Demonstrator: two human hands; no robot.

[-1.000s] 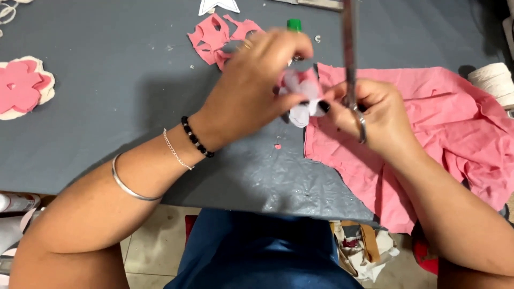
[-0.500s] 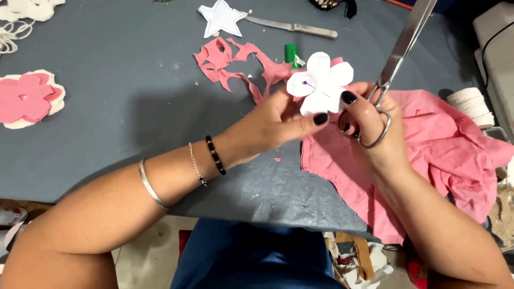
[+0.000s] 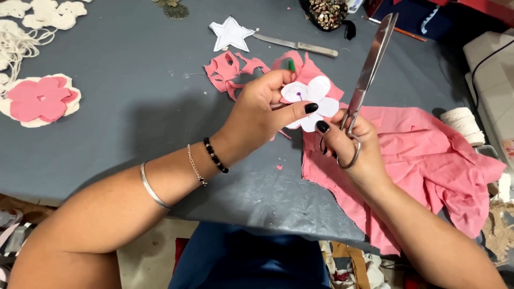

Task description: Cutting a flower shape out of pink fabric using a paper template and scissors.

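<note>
Head view: left hand (image 3: pixel 262 109) pinches a white flower (image 3: pixel 313 101), light and floppy, best held at its centre, just above pink cloth (image 3: pixel 428 160); right hand (image 3: pixel 350 144) grips scissors (image 3: pixel 369 75) beside the flower.

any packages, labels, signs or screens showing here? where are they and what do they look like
No packages, labels, signs or screens can be made out.
The nearest to one is the white paper flower pattern, pinned on pink cloth and held in the left hand; no writing shows on it.
A white paper star lies at the far side of the grey table.
The right hand holds scissors.
</note>
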